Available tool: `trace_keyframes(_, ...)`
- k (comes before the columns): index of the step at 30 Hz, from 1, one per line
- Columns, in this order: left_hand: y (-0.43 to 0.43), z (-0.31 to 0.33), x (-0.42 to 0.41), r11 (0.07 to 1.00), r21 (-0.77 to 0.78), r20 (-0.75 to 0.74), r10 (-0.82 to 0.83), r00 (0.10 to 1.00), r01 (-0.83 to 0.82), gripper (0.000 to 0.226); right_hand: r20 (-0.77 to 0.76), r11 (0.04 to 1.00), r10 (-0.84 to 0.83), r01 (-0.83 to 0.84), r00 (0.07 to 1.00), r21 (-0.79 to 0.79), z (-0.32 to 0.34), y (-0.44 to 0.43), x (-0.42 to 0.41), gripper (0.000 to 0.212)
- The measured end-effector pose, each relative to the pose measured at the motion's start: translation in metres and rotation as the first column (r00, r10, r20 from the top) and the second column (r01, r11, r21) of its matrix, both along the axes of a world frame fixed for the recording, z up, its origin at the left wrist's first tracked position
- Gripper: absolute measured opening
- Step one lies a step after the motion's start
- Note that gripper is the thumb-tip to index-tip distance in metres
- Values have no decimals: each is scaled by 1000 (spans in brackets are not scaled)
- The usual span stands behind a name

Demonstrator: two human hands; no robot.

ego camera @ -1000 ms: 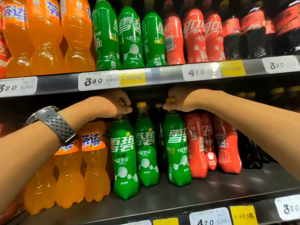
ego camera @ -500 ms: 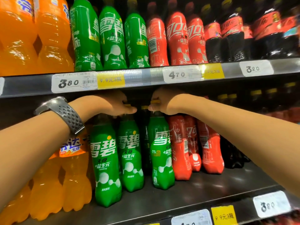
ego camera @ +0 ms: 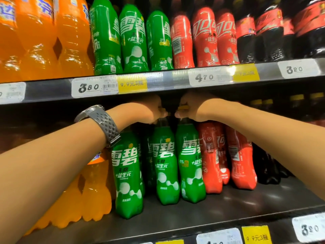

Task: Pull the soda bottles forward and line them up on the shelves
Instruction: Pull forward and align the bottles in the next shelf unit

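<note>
While both arms reach in under the upper shelf [ego camera: 158, 83], I see my left hand [ego camera: 149, 110] curled round the top of the middle green bottle [ego camera: 165, 166] and my right hand [ego camera: 191, 108] pinching the yellow cap [ego camera: 182, 107] of the right green bottle [ego camera: 190, 164]. The two hands sit close together, fingertips near but apart. Both held bottles stand upright on the lower shelf [ego camera: 228, 210], just beside each other and back from its front edge. A third, the front green bottle [ego camera: 127, 175], stands to their left and nearer the edge, with no hand on it. More green bottles show dimly behind it. Just right of the right green bottle are the red bottles [ego camera: 241, 161], and beyond them the dark bottles [ego camera: 267, 168] sit deeper in shadow. The orange bottles [ego camera: 95, 189] stand at the left, partly hidden by my left forearm, which wears a grey watch [ego camera: 101, 122]. On the upper shelf, orange, green, red and dark bottles stand in a row at the front, above white and yellow price tags [ego camera: 95, 86].
</note>
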State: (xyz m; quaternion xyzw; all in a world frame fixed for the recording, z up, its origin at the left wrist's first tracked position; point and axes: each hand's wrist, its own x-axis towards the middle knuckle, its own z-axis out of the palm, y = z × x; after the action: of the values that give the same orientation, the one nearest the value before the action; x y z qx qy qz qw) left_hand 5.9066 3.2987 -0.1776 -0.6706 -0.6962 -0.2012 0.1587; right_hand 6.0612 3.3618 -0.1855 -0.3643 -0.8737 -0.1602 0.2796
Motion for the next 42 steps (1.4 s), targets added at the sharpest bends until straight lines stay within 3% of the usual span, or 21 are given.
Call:
trace_keyframes(3,-1,3,-3,999,-29,-24,-23,999,22,37,24,1000,-9,9,1000,-3,0,-2,1,38)
trace_keyframes(6,-12,9,-12,998,-48,-155,30,987,-38,45,36,1000,-4,3,999,11,-2,-5,1,41)
trace_keyframes(11,-59,10,-38,975,-145,-198,136,971,-166,74,12,996,85,-85,996,-2,-6,-12,-11,50)
trace_keyframes(15,-88,-7,-50,962,-72,-313,230,922,-264,86,-50,989,150,-150,987,4,-8,-17,-35,54)
trace_keyframes(18,-96,-14,-60,973,-53,-286,201,937,-225,90,-71,990,139,-140,988,-9,-7,-18,-52,58)
trace_keyframes(20,-98,-15,-64,984,-53,-231,152,961,-169,85,-41,993,116,-115,992,14,-5,-19,-60,48)
trace_keyframes(23,-87,-14,-70,996,90,-78,33,996,-26,65,-14,994,100,-99,995,39,-5,-20,-65,33)
trace_keyframes(28,-52,-13,-70,970,191,153,-183,971,153,27,-2,997,75,-75,997,14,-6,-19,-59,32)
trace_keyframes(32,-26,-12,-66,965,209,143,-191,971,159,18,28,998,64,-64,998,-1,-5,-18,-60,30)
trace_keyframes(42,-22,-6,-65,972,191,37,-149,988,140,22,33,996,41,-43,999,74,-6,-21,-59,34)
